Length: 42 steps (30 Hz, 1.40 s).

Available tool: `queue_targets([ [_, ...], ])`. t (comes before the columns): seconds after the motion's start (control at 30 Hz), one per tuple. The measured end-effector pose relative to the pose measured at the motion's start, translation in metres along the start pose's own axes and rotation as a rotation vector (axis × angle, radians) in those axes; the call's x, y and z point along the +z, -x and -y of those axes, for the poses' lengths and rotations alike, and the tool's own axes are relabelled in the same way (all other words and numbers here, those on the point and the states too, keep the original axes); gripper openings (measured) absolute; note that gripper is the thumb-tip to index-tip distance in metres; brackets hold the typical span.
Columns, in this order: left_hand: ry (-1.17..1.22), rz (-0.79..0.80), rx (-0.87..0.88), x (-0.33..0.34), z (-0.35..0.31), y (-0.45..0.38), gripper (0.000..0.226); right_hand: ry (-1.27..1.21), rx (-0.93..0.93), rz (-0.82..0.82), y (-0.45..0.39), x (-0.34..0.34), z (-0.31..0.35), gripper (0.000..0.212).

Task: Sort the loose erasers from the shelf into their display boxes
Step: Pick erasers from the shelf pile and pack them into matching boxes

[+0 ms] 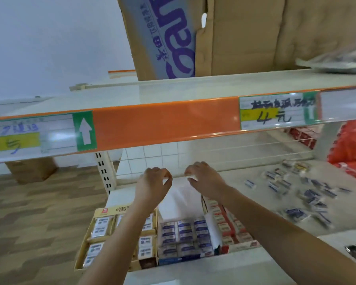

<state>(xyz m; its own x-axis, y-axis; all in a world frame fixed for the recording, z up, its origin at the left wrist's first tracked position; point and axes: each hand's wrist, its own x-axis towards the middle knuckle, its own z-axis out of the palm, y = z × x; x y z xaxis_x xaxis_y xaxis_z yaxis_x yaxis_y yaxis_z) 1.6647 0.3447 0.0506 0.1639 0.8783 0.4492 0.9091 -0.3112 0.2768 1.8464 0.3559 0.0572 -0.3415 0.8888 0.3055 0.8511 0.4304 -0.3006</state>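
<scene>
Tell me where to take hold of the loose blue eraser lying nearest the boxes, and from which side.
Pinch that blue eraser across its short sides, coming straight down from above with the right hand. It seems to lie flat on the shelf, apart from the pile, so its sides look clear. The picture is blurred, so its exact angle is uncertain.

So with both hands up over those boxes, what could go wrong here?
The right hand pinches something small and white, too blurred to name; it might slip and drop into the wrong display box, such as the red box beside the blue box. Both forearms cross low over the yellow box and could nudge it. The loose erasers lie scattered, some near the shelf edge, and could get swept off.
</scene>
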Motion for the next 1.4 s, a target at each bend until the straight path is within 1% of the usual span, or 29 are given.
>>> queue_targets([
  [0.2, 0.022, 0.069, 0.120, 0.026, -0.076, -0.038, 0.023, 0.102, 0.184, -0.026, 0.034, -0.046, -0.078, 0.029],
  [0.37, 0.098, 0.121, 0.176, 0.053, -0.136, -0.061, 0.024, 0.178, 0.313, -0.012, 0.066, -0.076, -0.142, 0.031],
  [0.6, 0.104, 0.212, 0.255, 0.098, -0.206, -0.081, 0.028, 0.195, 0.454, 0.062, 0.110, -0.107, -0.224, 0.032],
  [0.77, 0.075, 0.275, 0.285, 0.134, -0.245, -0.091, 0.031, 0.178, 0.568, 0.071, 0.139, -0.118, -0.276, 0.029],
  [0.93, -0.002, 0.372, 0.255, 0.170, -0.271, -0.107, 0.032, 0.194, 0.643, 0.100, 0.165, -0.116, -0.319, 0.027],
  [1.03, -0.047, 0.424, 0.187, 0.189, -0.278, -0.116, 0.037, 0.197, 0.657, 0.120, 0.176, -0.110, -0.335, 0.028],
  [1.17, -0.061, 0.483, 0.064, 0.208, -0.282, -0.119, 0.046, 0.175, 0.625, 0.092, 0.185, -0.101, -0.351, 0.027],
  [1.4, -0.130, 0.532, -0.032, 0.228, -0.284, -0.122, 0.054, 0.143, 0.534, 0.034, 0.191, -0.095, -0.367, 0.034],
])
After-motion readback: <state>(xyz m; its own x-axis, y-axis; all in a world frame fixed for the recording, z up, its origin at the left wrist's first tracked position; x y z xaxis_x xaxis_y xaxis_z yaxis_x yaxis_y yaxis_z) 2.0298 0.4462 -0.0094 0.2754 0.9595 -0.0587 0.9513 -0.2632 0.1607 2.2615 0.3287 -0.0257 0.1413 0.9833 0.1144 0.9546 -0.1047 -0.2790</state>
